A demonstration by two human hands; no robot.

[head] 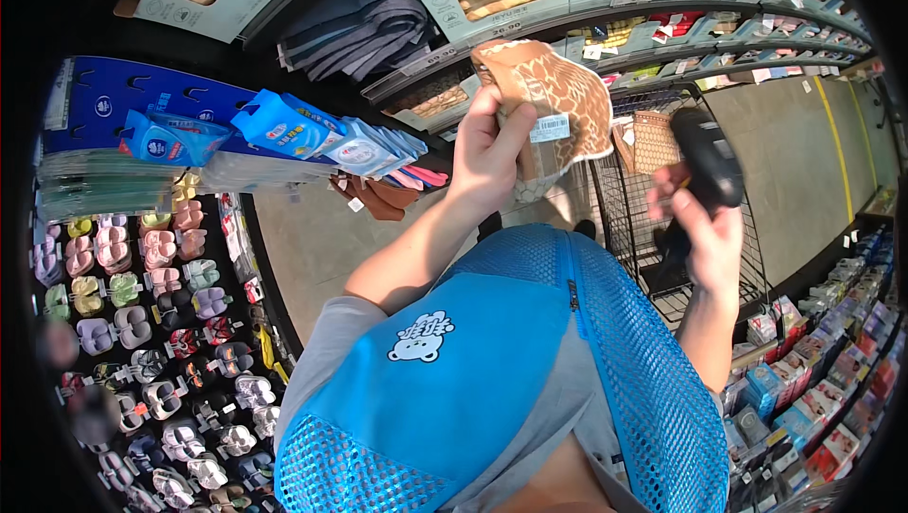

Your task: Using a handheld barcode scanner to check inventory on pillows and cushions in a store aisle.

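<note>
A brown-and-cream patterned towel (578, 98) is pinched between the thumb and fingers of my left hand (489, 144), in front of the shelves. Its barcode label (550, 128) faces up beside my thumb. On the right, my right hand (706, 236) grips a black handheld scanner (706, 158) by its handle, above a black wire shopping cart (621, 229). The scanner's head is apart from the label. In the far part of the cart lies another brown patterned textile (651, 141), partly hidden by the scanner.
Shelves of folded towels (355, 34) curve across the top. At left, tissue packs (287, 124) hang from a blue rack (92, 102), above rows of slippers (163, 250). Small boxed goods (801, 406) fill a shelf at lower right. Grey floor (780, 116) shows beyond the cart.
</note>
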